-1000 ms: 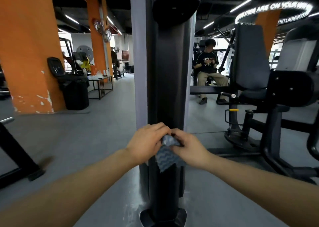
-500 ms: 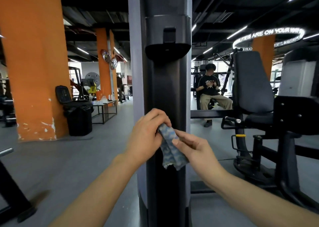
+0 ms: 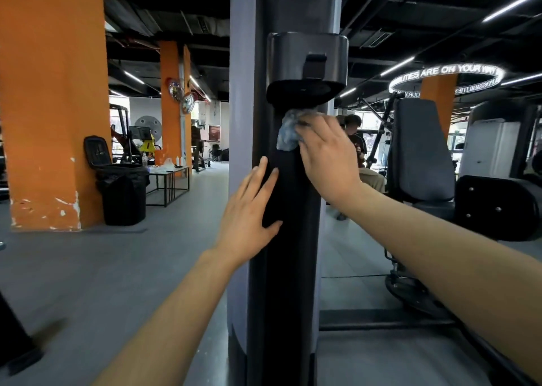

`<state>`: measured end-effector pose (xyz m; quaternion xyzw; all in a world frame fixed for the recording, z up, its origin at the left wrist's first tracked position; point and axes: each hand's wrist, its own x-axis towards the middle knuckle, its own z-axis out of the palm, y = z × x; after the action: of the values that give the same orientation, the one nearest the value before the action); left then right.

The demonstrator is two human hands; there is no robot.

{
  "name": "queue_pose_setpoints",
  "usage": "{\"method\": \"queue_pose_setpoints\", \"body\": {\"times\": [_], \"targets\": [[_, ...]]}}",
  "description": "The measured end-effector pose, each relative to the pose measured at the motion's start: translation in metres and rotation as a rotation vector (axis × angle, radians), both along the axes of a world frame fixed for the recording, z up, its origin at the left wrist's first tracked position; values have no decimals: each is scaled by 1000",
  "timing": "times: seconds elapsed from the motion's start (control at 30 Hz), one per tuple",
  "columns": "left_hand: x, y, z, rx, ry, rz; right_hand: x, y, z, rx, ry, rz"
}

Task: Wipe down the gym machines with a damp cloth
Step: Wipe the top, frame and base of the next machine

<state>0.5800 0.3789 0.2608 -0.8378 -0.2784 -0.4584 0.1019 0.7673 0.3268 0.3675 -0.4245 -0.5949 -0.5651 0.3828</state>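
Note:
A tall dark machine column (image 3: 289, 268) stands right in front of me, with a black cup-shaped holder (image 3: 306, 66) fixed to it higher up. My right hand (image 3: 327, 158) presses a bunched blue-grey cloth (image 3: 289, 132) against the column just under that holder, fingers lying over the cloth. My left hand (image 3: 249, 209) rests flat on the column's left side lower down, fingers straight, holding nothing.
A padded seat machine (image 3: 425, 157) stands to the right, with a person seated behind it (image 3: 356, 139). On the left are an orange pillar (image 3: 52, 101), a black bin (image 3: 121, 192) and a small table (image 3: 168, 173). Grey floor spreads to the left.
My left hand let go of the cloth and moved flat onto the column. My right hand carried the cloth up the column to just below the holder.

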Motion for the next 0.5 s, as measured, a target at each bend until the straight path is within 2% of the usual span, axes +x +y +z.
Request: {"method": "queue_pose_setpoints", "body": {"times": [0.13, 0.3, 0.4, 0.5], "targets": [[-7, 4, -5, 6, 23, -2, 5, 14, -32, -68, 8, 2], [-10, -1, -9, -12, 39, 12, 26, 5, -81, -243, -206, -61], [-6, -4, -14, -22, 54, 31, 36, 0, -55, -272, -297, -125], [0, -7, -18, -26, 59, 53, 30, 3, -13, -168, -226, -150]]}}
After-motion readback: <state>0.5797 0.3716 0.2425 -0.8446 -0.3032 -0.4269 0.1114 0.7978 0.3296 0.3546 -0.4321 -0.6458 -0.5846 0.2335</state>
